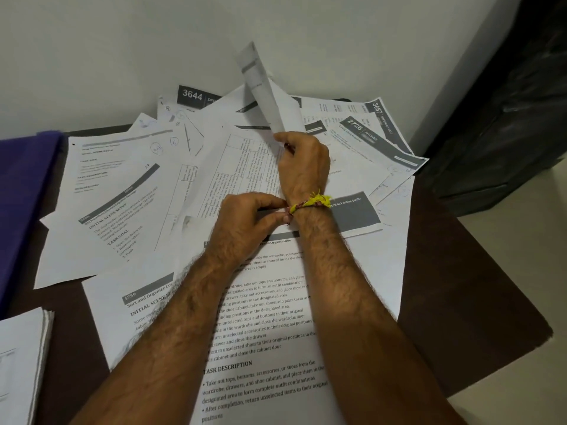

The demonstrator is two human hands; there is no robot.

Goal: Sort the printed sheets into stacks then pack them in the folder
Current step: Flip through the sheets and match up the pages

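Several printed sheets (pixel 122 204) lie scattered and overlapping across a dark brown table (pixel 454 302). My right hand (pixel 302 165) grips one sheet (pixel 264 90) by its lower edge and holds it upright, curled, above the pile. My left hand (pixel 245 222) rests on the pile just below, its fingers curled and pinching the edge of a sheet (pixel 239 167) with a printed table. A purple folder (pixel 21 191) lies at the table's left edge. A neat stack of sheets (pixel 21 363) sits at the lower left.
A pale wall (pixel 153 50) stands right behind the table. A black plastic bag (pixel 515 118) fills the right corner beside the table. Bare tabletop shows at the right and between the stack and the pile.
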